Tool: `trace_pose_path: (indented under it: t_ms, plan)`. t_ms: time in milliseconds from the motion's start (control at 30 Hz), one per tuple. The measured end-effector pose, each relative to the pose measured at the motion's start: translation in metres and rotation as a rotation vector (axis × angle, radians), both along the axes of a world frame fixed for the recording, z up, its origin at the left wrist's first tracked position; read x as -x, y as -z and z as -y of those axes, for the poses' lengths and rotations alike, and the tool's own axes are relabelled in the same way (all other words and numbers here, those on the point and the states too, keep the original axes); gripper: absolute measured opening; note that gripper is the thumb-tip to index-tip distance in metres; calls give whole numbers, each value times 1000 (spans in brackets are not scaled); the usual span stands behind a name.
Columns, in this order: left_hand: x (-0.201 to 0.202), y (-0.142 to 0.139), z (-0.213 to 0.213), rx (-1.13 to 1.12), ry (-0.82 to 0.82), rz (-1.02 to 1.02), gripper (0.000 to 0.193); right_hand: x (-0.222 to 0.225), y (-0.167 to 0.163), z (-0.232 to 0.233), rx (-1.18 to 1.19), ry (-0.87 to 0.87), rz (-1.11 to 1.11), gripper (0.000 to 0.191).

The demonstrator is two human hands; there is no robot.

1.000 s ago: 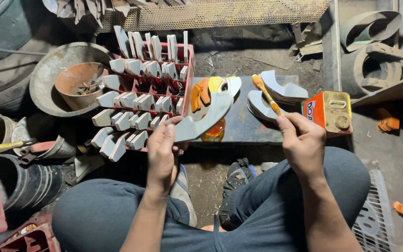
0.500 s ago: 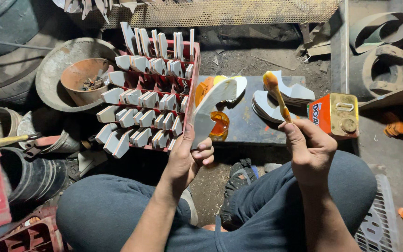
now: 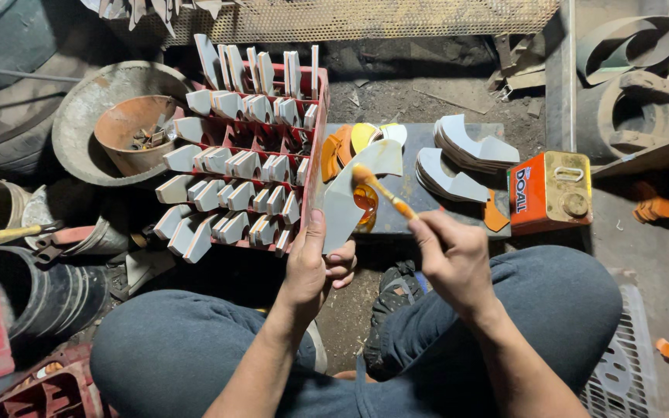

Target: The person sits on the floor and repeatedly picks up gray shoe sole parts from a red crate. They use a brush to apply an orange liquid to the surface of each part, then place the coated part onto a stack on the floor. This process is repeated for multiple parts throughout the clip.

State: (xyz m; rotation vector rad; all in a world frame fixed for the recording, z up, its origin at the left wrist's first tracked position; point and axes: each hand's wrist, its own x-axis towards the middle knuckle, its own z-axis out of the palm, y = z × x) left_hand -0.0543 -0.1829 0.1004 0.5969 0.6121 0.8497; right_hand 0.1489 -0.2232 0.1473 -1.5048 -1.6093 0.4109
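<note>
Overall light: dim, warm, patchy; brightest in the middle of the view.
Source: seems to fall from above and ahead.
Brightest spots: the pale pieces in the red crate (image 3: 315,124) and the white stacks (image 3: 466,159).
Glare: slight shine on the orange tin (image 3: 551,190).
Shadows: deep black under the bench (image 3: 427,139), along the left edge and the bottom corners.
Blur: the brush (image 3: 381,190) tip a little soft; both hands sharp enough.
Edges: wide-angle bending, corners darker.

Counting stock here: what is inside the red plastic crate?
The red plastic crate holds rows of pale curved sole-shaped pieces standing on edge in its compartments. The crate floor beneath them and anything lower down is covered.
</note>
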Motion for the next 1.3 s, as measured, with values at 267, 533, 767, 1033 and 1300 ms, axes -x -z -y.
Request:
trace_pose_path:
  t_ms: [267, 533, 767, 1033, 1300]
  plan:
    - [3, 1, 1, -43, -53, -19, 53, 7, 2, 2, 14, 39, -37, 13]
    - [8, 1, 0, -83, -126, -28, 53, 1, 4, 0, 42, 249, -57, 17]
    - [25, -30, 0, -164, -238, -122, 47, -3, -3, -3, 33, 224, -47, 18]
    - [128, -98, -79, -771, -452, -1075, 33, -47, -19, 9, 206, 217, -373, 21]
    - [168, -41, -182, -1133, -328, -2083, 28, -48, -26, 9, 152, 133, -232, 18]
